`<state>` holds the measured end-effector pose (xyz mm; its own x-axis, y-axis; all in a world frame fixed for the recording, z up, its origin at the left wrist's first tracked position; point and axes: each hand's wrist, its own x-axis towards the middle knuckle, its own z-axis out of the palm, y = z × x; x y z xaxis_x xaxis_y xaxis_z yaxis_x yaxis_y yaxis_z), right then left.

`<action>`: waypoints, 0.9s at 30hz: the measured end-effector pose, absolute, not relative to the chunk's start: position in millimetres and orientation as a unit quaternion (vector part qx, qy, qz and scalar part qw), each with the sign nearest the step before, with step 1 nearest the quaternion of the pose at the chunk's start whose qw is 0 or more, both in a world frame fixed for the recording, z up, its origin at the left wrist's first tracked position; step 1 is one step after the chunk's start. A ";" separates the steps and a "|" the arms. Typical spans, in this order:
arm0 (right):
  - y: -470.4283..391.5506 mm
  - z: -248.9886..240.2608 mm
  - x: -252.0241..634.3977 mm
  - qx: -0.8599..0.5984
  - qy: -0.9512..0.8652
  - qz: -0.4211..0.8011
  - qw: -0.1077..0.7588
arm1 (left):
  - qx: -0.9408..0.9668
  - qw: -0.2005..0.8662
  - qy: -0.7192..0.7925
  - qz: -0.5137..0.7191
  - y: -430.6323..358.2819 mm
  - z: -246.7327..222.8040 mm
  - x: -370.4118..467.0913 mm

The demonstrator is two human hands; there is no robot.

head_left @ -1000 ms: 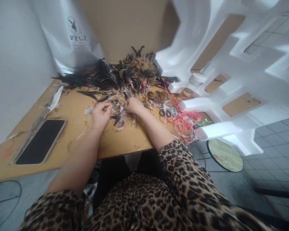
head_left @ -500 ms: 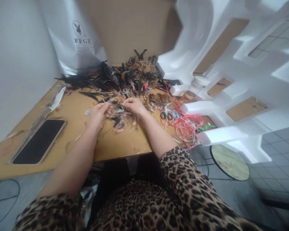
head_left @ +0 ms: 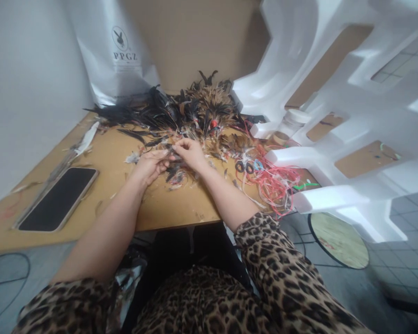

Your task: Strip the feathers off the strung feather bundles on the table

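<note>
Near the middle of the wooden table, my left hand pinches a small dark feather between thumb and fingers. My right hand is closed at the same feather, its fingertips almost against those of my left hand. Just below the hands lies a small heap of loose feathers. Behind them spreads a large pile of long black feathers, with a brown feather bunch at its right. Fine detail between the fingertips is blurred.
A phone and a white feather lie at the left. Tangled pink strings, black rings and a jar are at the right, beside large white foam pieces. A silver bag stands behind.
My hands have come closer together, and the left fingers now meet the right ones at the feather. The whole view has shifted slightly.
</note>
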<state>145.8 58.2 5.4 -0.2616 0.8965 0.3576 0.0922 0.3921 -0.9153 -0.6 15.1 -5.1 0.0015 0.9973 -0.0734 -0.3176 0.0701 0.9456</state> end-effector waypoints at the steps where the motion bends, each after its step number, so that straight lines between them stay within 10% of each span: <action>1: 57.8 5.1 145.5 -0.364 -0.681 0.409 0.486 | 0.389 0.589 0.433 0.560 15.7 -5.4 -1.5; 27: 56.6 11.5 148.5 -0.320 -0.456 0.706 0.437 | 0.360 0.595 0.412 0.589 15.8 -4.3 -3.6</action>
<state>148.5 56.6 11.5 -0.4142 0.9086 -0.0530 -0.3258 -0.2024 -0.9235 -3.6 15.8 -4.3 -0.0326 0.9973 -0.0663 -0.4051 0.0475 0.9131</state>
